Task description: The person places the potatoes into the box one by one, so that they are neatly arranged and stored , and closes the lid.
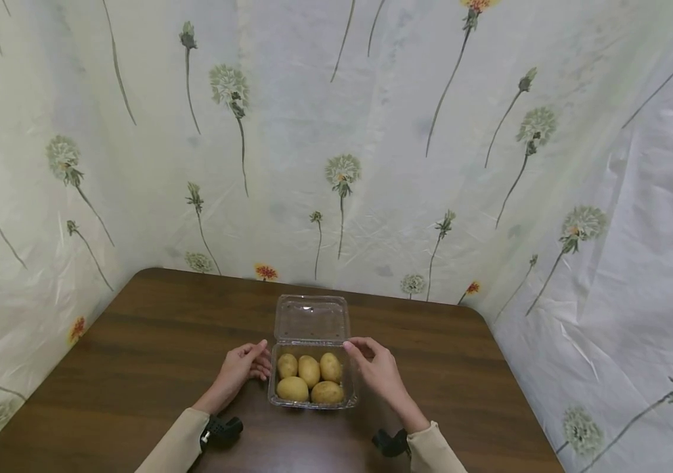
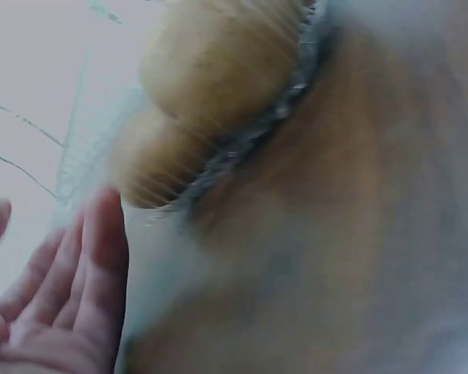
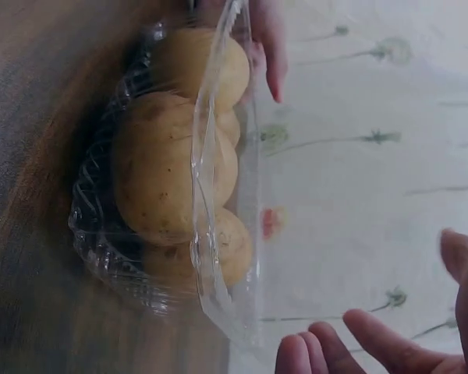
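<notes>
A clear plastic clamshell container [image 1: 272, 387] stands on the table with its lid [image 1: 312, 320] tipped back behind it. Several yellow potatoes [image 1: 309, 372] lie inside, three at the back and two in front. My left hand [image 1: 240, 369] is at the container's left side. In the left wrist view its fingers [image 2: 105, 241] are extended close to the container wall; contact cannot be made out. My right hand [image 1: 379, 369] is by the back right corner, near the hinge. The right wrist view has its thumb and fingers [image 3: 374, 343] spread apart, with nothing between them.
The dark brown wooden table [image 1: 194, 315] has rounded far corners. Behind it and at both sides hangs a pale curtain [image 1: 289, 131] printed with dandelions. Each wrist wears a black camera mount, one on the left [image 1: 222, 430] and one on the right [image 1: 390, 443].
</notes>
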{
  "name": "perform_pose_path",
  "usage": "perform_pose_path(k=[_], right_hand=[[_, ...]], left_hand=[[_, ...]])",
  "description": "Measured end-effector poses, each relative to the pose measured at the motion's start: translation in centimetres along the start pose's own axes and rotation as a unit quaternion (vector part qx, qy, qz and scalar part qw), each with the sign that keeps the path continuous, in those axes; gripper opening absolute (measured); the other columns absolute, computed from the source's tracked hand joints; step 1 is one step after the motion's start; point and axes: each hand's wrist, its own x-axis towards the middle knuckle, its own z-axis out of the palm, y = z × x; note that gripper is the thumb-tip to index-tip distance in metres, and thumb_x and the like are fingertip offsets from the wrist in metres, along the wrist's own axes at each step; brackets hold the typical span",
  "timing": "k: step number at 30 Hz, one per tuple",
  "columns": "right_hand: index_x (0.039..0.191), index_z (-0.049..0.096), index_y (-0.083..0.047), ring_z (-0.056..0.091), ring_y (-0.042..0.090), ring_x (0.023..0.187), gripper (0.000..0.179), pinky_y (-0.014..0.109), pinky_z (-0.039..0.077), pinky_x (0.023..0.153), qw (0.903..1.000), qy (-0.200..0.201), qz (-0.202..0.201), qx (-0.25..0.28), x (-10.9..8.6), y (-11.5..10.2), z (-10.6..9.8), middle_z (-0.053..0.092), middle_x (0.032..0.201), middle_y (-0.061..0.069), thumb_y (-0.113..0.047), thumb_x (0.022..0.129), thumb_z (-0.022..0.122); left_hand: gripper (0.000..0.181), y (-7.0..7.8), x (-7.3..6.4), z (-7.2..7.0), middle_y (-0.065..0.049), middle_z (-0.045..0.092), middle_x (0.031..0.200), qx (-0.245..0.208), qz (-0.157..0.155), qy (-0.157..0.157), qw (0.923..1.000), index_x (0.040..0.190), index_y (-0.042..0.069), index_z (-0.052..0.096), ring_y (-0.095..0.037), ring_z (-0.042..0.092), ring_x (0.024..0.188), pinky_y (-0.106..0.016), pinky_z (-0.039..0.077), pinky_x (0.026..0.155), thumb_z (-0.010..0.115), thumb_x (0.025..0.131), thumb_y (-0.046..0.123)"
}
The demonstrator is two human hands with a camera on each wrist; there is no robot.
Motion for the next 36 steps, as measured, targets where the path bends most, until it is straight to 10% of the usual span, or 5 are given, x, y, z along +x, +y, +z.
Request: perform_pose_path(k=[7,16,29,36], right_hand=[[0.12,0.064,-0.009,0.066,0.034,0.101,0.055,0.041,0.058,0.076,0.9967,0.022,0.045,0.064,2.0,1.2,-0.2,0.067,0.113,0.019,-0.055,0.093,0.055],[0.136,0.051,-0.003,0.054,0.04,0.122,0.079,0.047,0.052,0.093,0.9825,-0.008,0.092,0.162,4.4,3.8,-0.8,0.054,0.134,0.026,-0.068,0.095,0.033],[0.154,0.008,-0.005,0.018,0.046,0.143,0.106,0.058,0.023,0.115,0.9048,-0.194,0.162,0.343,6.4,5.1,-1.0,0.018,0.155,0.031,-0.083,0.084,0.016],[0.155,0.003,-0.006,0.014,0.045,0.145,0.098,0.056,0.019,0.117,0.8867,-0.23,0.161,0.367,6.7,5.5,-0.9,0.014,0.156,0.031,-0.079,0.088,0.006]], left_hand=[[0.047,1.6,1.5,-0.4,-0.015,0.069,0.087,0.006,0.002,0.06,0.9982,0.112,-0.008,0.057,-0.018,0.068,0.07,-0.029,0.057,0.063,0.057,0.097,0.036],[0.049,2.7,3.1,-0.3,-0.029,0.057,0.122,0.025,-0.015,0.031,0.9991,0.132,-0.006,0.047,-0.026,0.068,0.098,-0.034,0.057,0.082,0.052,0.1,0.031],[0.072,3.2,4.5,0.0,-0.034,0.031,0.148,-0.023,-0.041,-0.071,0.9964,0.151,-0.004,0.008,-0.045,0.034,0.137,-0.049,0.037,0.11,0.038,0.104,0.041],[0.071,3.3,4.4,-0.3,-0.031,0.03,0.149,-0.042,-0.046,-0.091,0.9938,0.151,-0.003,0.016,-0.044,0.032,0.139,-0.05,0.036,0.11,0.037,0.103,0.046]])
